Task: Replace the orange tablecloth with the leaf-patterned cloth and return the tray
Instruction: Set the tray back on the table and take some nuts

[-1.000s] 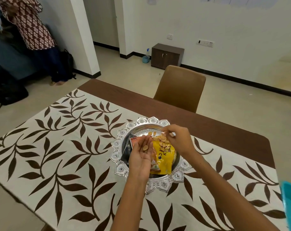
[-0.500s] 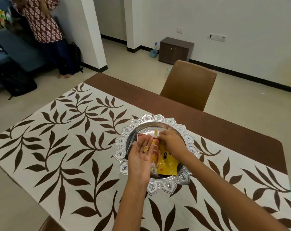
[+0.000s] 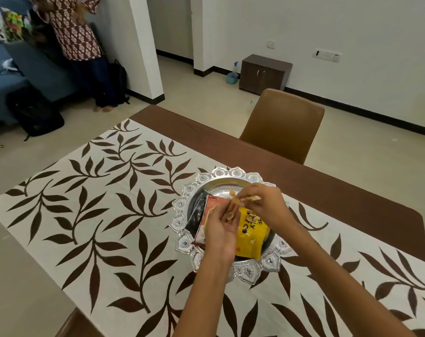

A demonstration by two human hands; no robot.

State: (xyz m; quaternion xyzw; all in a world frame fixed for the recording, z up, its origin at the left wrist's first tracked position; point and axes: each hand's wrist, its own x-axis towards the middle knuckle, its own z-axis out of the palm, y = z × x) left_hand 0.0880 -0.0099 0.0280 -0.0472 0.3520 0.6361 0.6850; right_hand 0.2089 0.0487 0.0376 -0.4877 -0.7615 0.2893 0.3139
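Note:
The white cloth with brown leaves (image 3: 104, 215) lies spread over the brown table (image 3: 328, 190). On it stands the ornate silver tray (image 3: 221, 176) holding a yellow snack packet (image 3: 251, 239), an orange packet (image 3: 207, 210) and a dark packet (image 3: 196, 212). My left hand (image 3: 222, 227) hovers palm up over the tray with small yellowish pieces lying on it. My right hand (image 3: 264, 203) is just beyond it and pinches small wrapped sweets at its fingertips. No orange tablecloth is in view.
A brown chair (image 3: 282, 125) stands at the table's far side. A person (image 3: 77, 32) stands at the back left by a pillar, near a blue sofa and black bags. A small dark cabinet (image 3: 264, 71) sits against the wall.
My right hand dipped to the packets in the tray, then rose again with small sweets in its fingertips. My left hand stays palm up. The camera view shifted left.

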